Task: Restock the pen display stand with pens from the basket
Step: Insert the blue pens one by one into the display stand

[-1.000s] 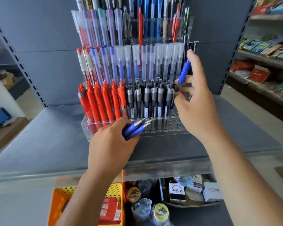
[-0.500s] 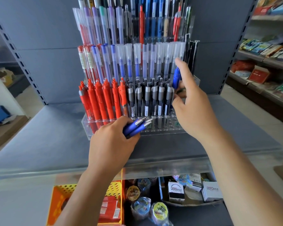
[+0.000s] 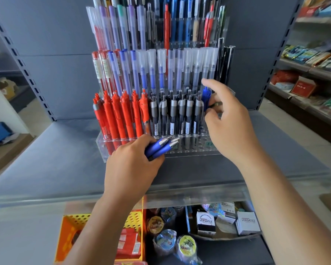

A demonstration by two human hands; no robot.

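Your right hand (image 3: 229, 127) pinches one blue plastic click pen (image 3: 206, 96) upright beside the grey pens (image 3: 182, 115) in the clear acrylic display stand (image 3: 103, 148). Your left hand (image 3: 130, 169) grips spare blue pens (image 3: 159, 148) just before it.

1. The clear pen display stand (image 3: 199, 150) rises in tiers on the shelf (image 3: 55, 159). Its front row holds red pens (image 3: 120, 115) on the left and grey-and-black pens (image 3: 181, 115) beside them.
2. One blue pen (image 3: 206, 96) stands upright at that row's right end, pinched in my right hand (image 3: 229, 127).
3. A bundle of blue pens (image 3: 161, 148) lies in my left hand (image 3: 130, 169), silver tips toward the stand's base.
4. The orange-and-yellow basket (image 3: 75, 222) sits below the shelf edge.
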